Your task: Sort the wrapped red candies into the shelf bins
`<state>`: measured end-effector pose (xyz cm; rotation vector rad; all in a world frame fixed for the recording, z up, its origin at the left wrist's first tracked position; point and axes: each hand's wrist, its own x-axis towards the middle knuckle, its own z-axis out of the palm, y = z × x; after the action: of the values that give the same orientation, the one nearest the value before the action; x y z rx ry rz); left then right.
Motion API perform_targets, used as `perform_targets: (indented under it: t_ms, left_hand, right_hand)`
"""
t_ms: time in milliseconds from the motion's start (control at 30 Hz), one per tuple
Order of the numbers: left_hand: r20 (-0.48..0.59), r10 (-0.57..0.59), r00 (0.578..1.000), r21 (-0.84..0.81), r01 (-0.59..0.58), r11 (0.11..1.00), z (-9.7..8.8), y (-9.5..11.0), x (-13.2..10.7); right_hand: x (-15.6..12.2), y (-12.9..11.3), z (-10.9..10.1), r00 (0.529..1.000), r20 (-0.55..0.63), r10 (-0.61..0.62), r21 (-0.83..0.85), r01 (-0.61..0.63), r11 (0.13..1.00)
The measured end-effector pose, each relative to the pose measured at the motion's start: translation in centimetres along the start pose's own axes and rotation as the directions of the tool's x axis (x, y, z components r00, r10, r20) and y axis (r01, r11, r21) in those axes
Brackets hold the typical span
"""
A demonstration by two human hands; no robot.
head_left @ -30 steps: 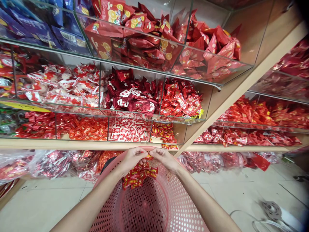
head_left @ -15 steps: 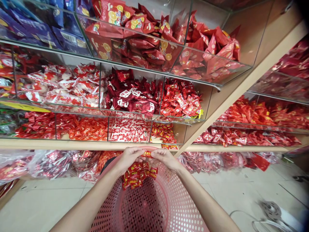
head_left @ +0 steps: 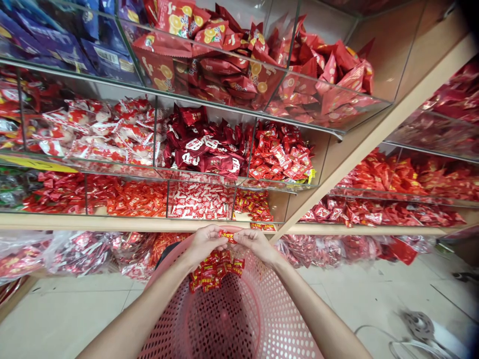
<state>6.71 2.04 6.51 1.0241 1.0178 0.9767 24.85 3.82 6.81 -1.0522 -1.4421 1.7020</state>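
Observation:
Between my two hands, above the far part of a pink perforated basket (head_left: 292,319), is a small red candy (head_left: 226,235) in a wrapper with yellow print. My left hand (head_left: 205,243) pinches its left end, and my right hand (head_left: 256,243) pinches the right end. Below them a heap of matching red wrapped candies (head_left: 209,271) lies against the far inner side of the basket. A couple more such candies (head_left: 262,227) rest on the wooden shelf edge, just beyond my right hand.
Ahead, clear-fronted shelf bins (head_left: 202,199) hold red and white wrapped sweets. Larger orange-print packets (head_left: 209,40) fill the top row. Plastic bags of sweets (head_left: 82,252) sit under the shelf. A white device with a cable (head_left: 419,326) lies on the tiled floor at right.
The candy between my hands has tilted slightly, its left end rising, and my left fingers have shifted a little. The heap in the basket looks the same.

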Motion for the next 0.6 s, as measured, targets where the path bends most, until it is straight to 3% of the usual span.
perform_targets:
  t_ms: [233,600]
  left_hand:
    - [0.034,0.016,0.999,0.068,-0.018,0.998,0.10,-0.29,-0.04]
    - [0.037,0.012,0.999,0.168,-0.018,0.986,0.15,0.32,-0.36]
  right_hand:
    - [0.05,0.08,0.45,0.996,-0.007,-0.084,-0.040,0.084,0.996]
    - [0.22,0.91,0.38,0.996,0.016,-0.086,-0.077,0.087,0.993]
